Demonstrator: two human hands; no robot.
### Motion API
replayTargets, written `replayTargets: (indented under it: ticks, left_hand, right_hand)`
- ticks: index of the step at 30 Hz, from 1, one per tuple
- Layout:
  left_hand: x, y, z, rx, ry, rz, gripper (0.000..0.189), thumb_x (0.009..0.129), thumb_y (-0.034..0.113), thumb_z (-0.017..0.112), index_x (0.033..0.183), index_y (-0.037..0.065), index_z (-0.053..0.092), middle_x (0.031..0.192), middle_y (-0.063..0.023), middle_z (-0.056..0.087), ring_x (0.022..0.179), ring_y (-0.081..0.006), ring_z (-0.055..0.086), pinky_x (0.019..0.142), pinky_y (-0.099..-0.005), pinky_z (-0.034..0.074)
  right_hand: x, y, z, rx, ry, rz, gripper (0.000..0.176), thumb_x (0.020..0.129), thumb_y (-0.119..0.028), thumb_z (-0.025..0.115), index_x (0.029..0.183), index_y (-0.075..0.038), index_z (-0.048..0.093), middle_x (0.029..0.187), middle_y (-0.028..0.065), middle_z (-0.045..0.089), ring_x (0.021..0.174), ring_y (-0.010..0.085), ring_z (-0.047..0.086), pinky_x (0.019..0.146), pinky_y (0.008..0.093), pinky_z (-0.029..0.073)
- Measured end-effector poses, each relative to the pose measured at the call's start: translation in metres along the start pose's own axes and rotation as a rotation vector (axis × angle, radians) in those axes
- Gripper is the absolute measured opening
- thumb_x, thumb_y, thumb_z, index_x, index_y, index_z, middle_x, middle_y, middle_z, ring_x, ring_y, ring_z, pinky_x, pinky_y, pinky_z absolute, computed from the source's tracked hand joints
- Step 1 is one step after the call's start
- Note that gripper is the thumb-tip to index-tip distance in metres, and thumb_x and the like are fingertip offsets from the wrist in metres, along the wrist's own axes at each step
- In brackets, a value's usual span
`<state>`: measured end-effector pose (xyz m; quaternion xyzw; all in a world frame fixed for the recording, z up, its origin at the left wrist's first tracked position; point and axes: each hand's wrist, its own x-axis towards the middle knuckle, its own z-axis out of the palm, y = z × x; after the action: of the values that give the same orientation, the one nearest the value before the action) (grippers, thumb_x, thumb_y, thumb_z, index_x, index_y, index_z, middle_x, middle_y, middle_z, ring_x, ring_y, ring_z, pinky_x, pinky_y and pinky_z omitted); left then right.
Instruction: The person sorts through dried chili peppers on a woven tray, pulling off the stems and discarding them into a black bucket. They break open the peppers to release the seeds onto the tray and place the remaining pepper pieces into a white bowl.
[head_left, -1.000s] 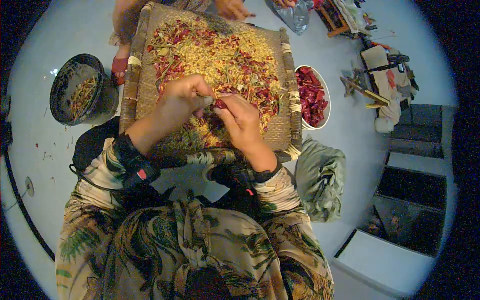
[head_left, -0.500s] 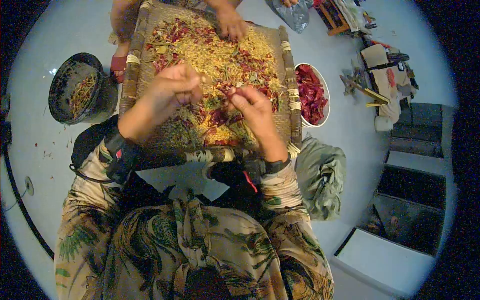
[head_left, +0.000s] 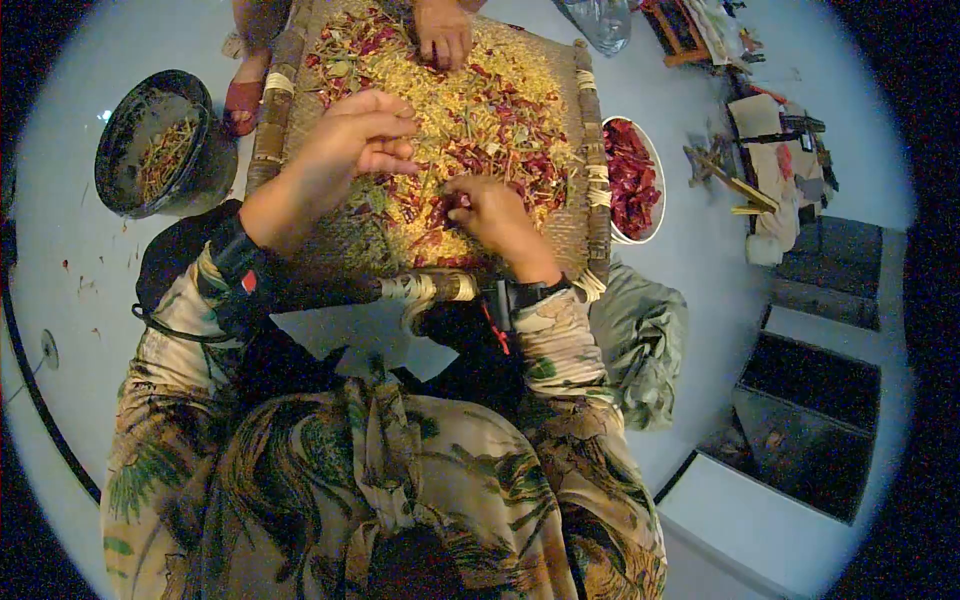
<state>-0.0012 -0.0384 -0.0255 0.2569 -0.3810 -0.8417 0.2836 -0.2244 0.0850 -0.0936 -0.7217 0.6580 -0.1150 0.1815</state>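
Observation:
A woven tray with a wooden frame (head_left: 597, 200) lies before me, strewn with yellow chili seeds (head_left: 490, 90), red dried chili pieces (head_left: 490, 160) and stems. Over its left part my left hand (head_left: 362, 138) hovers with fingers spread, and nothing shows in them. My right hand (head_left: 495, 215) is low over the near middle of the tray. Its fingers are curled around a dark red dried chili (head_left: 460, 201), partly hidden by them.
Another person's hand (head_left: 442, 38) reaches into the tray's far side. A black bucket (head_left: 210, 165) with stems stands at the left. A white bucket (head_left: 655, 222) of red chilies stands at the right, near a grey-green cloth bag (head_left: 645, 345).
My left hand has risen away from my right and its fingers have spread. My right hand has turned palm down over the pile. The other person's hand has shifted slightly left.

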Motion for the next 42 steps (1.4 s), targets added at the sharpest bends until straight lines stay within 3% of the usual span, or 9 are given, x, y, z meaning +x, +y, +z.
replayTargets:
  ticks: [5, 9, 13, 14, 17, 21, 28, 31, 42]
  left_hand:
    - [0.001, -0.002, -0.002, 0.083, 0.010, 0.012, 0.015, 0.081, 0.010, 0.057, 0.093, 0.002, 0.052, 0.078, -0.0048, 0.055, 0.067, -0.0125, 0.057, 0.063, -0.0291, 0.054]
    - [0.004, -0.005, -0.007, 0.107, -0.011, 0.007, 0.016, 0.080, 0.011, 0.059, 0.092, 0.003, 0.052, 0.076, -0.0039, 0.055, 0.064, -0.0118, 0.056, 0.059, -0.0267, 0.052]
    - [0.010, -0.014, -0.010, 0.171, -0.001, 0.016, 0.015, 0.079, 0.011, 0.060, 0.090, 0.004, 0.052, 0.076, -0.0032, 0.056, 0.061, -0.0108, 0.056, 0.054, -0.0252, 0.050]
    - [0.012, -0.020, -0.013, 0.191, -0.036, 0.024, 0.015, 0.079, 0.011, 0.060, 0.090, 0.004, 0.053, 0.076, -0.0031, 0.056, 0.060, -0.0105, 0.056, 0.053, -0.0250, 0.049]
    - [0.020, -0.038, -0.012, 0.349, -0.061, 0.017, 0.017, 0.079, 0.013, 0.063, 0.089, 0.005, 0.053, 0.075, -0.0028, 0.056, 0.062, -0.0086, 0.055, 0.051, -0.0228, 0.046]
    - [0.015, -0.056, 0.011, 0.478, -0.039, 0.080, 0.024, 0.076, 0.018, 0.069, 0.089, 0.005, 0.053, 0.075, -0.0021, 0.055, 0.066, -0.0072, 0.052, 0.054, -0.0211, 0.043]
    - [0.014, -0.064, 0.025, 0.680, -0.046, 0.272, 0.023, 0.075, 0.020, 0.071, 0.082, 0.005, 0.055, 0.074, -0.0012, 0.056, 0.068, -0.0084, 0.051, 0.060, -0.0249, 0.042]
    - [0.013, -0.067, 0.024, 0.423, -0.084, 0.209, 0.020, 0.077, 0.020, 0.070, 0.080, 0.005, 0.057, 0.073, 0.0002, 0.057, 0.066, -0.0071, 0.049, 0.059, -0.0240, 0.041]
    - [0.015, -0.061, 0.016, 0.563, 0.022, 0.248, 0.015, 0.082, 0.019, 0.062, 0.079, 0.004, 0.059, 0.066, 0.0029, 0.052, 0.061, -0.0077, 0.045, 0.055, -0.0262, 0.039]
  right_hand:
    - [0.006, -0.006, 0.022, -0.355, -0.224, 0.120, 0.037, 0.071, -0.014, 0.062, 0.108, -0.014, 0.057, 0.085, 0.0171, 0.062, 0.078, 0.0360, 0.061, 0.067, 0.0436, 0.048]
    - [0.007, 0.000, 0.014, -0.245, -0.007, 0.242, 0.030, 0.074, -0.012, 0.061, 0.104, -0.017, 0.059, 0.084, 0.0181, 0.063, 0.078, 0.0364, 0.061, 0.064, 0.0433, 0.048]
    - [0.021, 0.014, 0.006, 0.508, 0.225, 0.360, 0.042, 0.075, -0.025, 0.068, 0.111, -0.006, 0.057, 0.074, 0.0092, 0.064, 0.067, 0.0237, 0.060, 0.064, 0.0347, 0.049]
    - [0.019, 0.017, 0.001, 0.441, 0.308, 0.386, 0.031, 0.079, -0.026, 0.065, 0.099, -0.004, 0.058, 0.066, 0.0038, 0.059, 0.059, 0.0155, 0.055, 0.056, 0.0284, 0.046]
    - [0.021, -0.002, -0.030, 1.264, 0.186, 0.672, 0.022, 0.081, -0.027, 0.062, 0.085, -0.006, 0.055, 0.060, 0.0017, 0.053, 0.050, 0.0111, 0.049, 0.044, 0.0249, 0.040]
    - [0.016, -0.017, -0.037, 1.819, 0.046, 0.605, 0.022, 0.085, -0.030, 0.056, 0.078, -0.010, 0.051, 0.060, -0.0005, 0.050, 0.045, 0.0084, 0.042, 0.036, 0.0223, 0.031]
    - [0.010, -0.036, -0.030, 1.986, 0.035, 0.602, 0.013, 0.088, -0.025, 0.053, 0.084, -0.012, 0.052, 0.065, -0.0004, 0.051, 0.047, 0.0091, 0.043, 0.040, 0.0214, 0.031]
    - [0.009, -0.036, -0.030, 1.998, 0.037, 0.538, 0.009, 0.089, -0.022, 0.052, 0.088, -0.013, 0.050, 0.066, 0.0002, 0.050, 0.049, 0.0092, 0.043, 0.041, 0.0217, 0.032]
    - [0.013, -0.055, -0.036, 1.831, 0.117, 0.476, 0.011, 0.090, -0.023, 0.051, 0.091, -0.013, 0.049, 0.065, -0.0005, 0.050, 0.053, 0.0075, 0.045, 0.044, 0.0214, 0.034]
